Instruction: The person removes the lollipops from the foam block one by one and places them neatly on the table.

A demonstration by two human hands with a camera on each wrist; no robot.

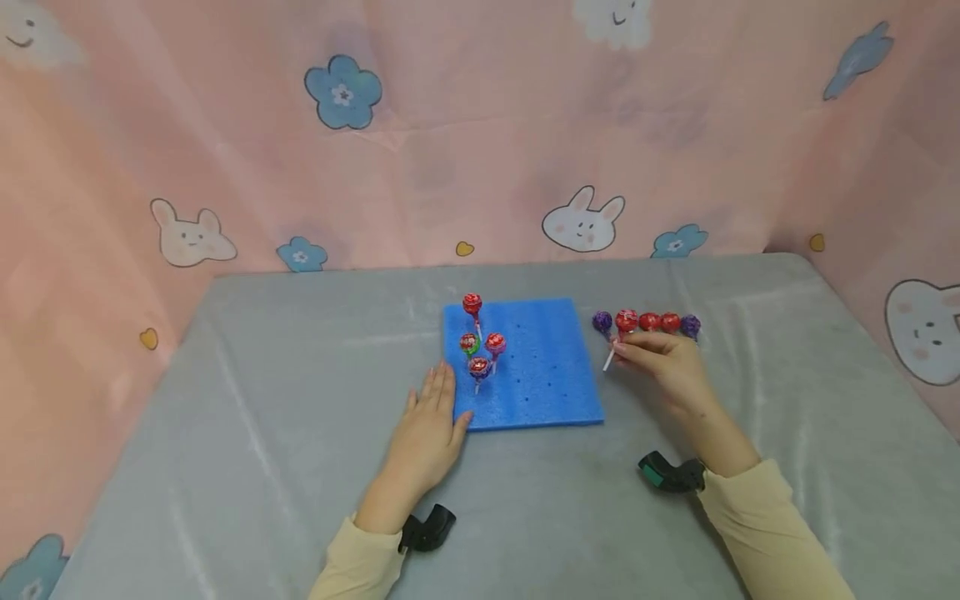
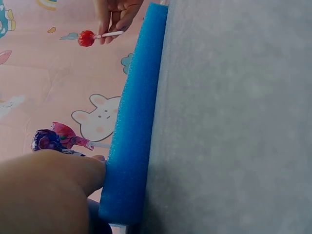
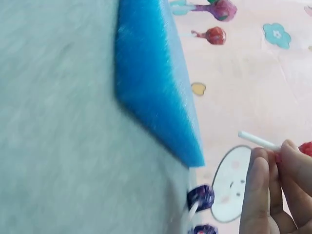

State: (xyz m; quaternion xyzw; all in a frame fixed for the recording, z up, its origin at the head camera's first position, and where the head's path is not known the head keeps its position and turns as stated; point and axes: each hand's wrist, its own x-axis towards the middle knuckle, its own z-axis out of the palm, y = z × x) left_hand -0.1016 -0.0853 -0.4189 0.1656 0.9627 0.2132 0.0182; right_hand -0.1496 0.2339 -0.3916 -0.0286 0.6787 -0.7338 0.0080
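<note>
Blue foam board (image 1: 540,367) steadied by flat left hand (image 1: 429,433); right hand (image 1: 663,360) at 3 o'clock pinches red lollipop (image 1: 626,321); loose stick grip risks dropping.

four lollipops (image 1: 480,337) standing in foam board (image 1: 547,392), loose lollipop row (image 1: 660,322) lying right of it

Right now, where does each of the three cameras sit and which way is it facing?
Head: worn high, looking forward and down at the blue foam board on the grey cloth; both forearms show, left hand flat at the board's near-left corner, right hand pinching a red lollipop.
Left wrist: low, behind the left hand, looking along the cloth at the board's edge.
Right wrist: low, behind the right hand's fingers, facing the board's corner.
Shared: every view shows the board; the left wrist also catches the right hand with its lollipop.
</note>
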